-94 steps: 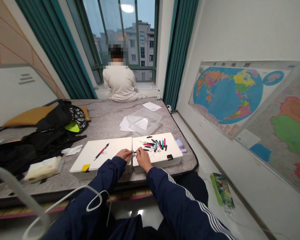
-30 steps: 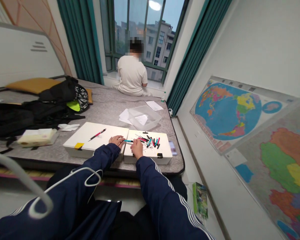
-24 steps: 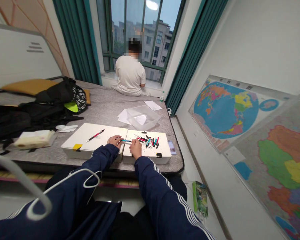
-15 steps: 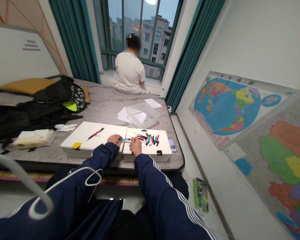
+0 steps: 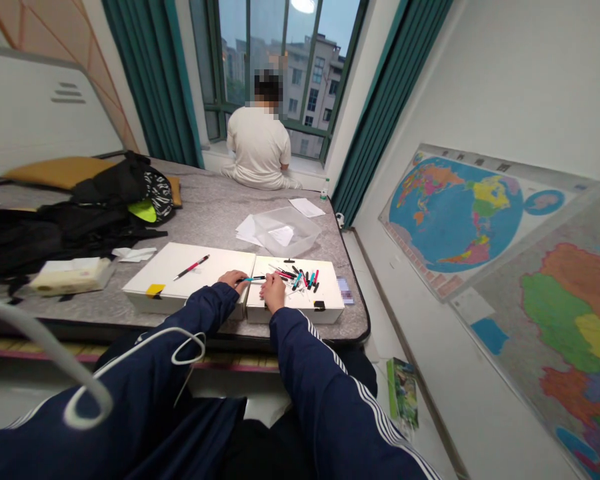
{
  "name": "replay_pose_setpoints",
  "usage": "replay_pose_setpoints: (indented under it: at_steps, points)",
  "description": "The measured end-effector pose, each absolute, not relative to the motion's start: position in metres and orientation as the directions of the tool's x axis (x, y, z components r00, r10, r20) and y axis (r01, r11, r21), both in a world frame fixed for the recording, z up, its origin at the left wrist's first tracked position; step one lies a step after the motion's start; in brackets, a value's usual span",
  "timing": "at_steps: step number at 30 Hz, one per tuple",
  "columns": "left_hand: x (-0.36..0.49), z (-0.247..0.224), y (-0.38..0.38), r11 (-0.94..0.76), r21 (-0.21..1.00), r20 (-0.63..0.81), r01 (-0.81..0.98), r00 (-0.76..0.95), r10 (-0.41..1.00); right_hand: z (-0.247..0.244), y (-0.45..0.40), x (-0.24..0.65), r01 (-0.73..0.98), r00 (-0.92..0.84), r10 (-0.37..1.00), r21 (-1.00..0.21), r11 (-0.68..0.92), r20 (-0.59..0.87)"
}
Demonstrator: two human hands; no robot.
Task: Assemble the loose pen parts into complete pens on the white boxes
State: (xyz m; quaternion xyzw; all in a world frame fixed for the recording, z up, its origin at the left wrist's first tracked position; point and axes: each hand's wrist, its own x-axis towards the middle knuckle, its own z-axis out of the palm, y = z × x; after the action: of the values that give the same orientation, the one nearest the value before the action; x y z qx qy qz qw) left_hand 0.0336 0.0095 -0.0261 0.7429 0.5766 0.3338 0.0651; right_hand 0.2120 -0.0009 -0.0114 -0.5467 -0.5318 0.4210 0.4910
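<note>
Your left grip (image 5: 231, 280) is pinched narrow on a thin teal pen (image 5: 251, 279), and the pen points across to your right grip (image 5: 273, 292). Your right grip is curled in just beside the far end of the pen. You cannot tell if it holds the pen too.

Under your right grip is a white box (image 5: 325, 301). On its lid, just ahead of that grip, lies a messy pile of pens and pen parts (image 5: 300, 280) in black, pink and teal. A small black clip (image 5: 319, 305) sits on the front edge of that box.

Under your left grip is a second white box (image 5: 150, 269), pushed right up against the first. A black and red pen (image 5: 193, 267) lies on its lid, ahead and to the left of that grip. A bit of yellow tape (image 5: 155, 289) is stuck on its front edge.

Both boxes sit on a gray mattress (image 5: 205, 227). Past your grips are a clear plastic box (image 5: 285, 233) and some loose white paper (image 5: 247, 230). Left of your left grip are a pack of tissues (image 5: 70, 279) and a black bag (image 5: 55, 237). Right of your right grip is a small blurred card (image 5: 345, 291). Far ahead, a person (image 5: 257, 143) sits by the window with their back to you.
</note>
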Motion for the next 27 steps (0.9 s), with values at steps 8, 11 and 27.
replay_pose_setpoints:
  at_steps: [8, 11, 27]
  points:
    - [0.0353, -0.0156, 0.0035, -0.193, 0.622, 0.310, 0.759, -0.013, 0.950, -0.0099, -0.0033, 0.2116, 0.152, 0.077, 0.994, -0.986, 0.067, 0.079]
    - [0.0343, -0.0187, 0.0050, -0.145, 0.667, 0.255, 0.731, -0.042, 0.966, -0.0099, -0.0033, 0.2120, 0.153, 0.084, 0.993, -0.986, 0.072, 0.086]
    - [0.0342, -0.0156, 0.0061, -0.248, 0.610, 0.332, 0.753, 0.041, 0.942, -0.0097, -0.0029, 0.2103, 0.142, 0.128, 0.987, -0.987, 0.077, 0.095]
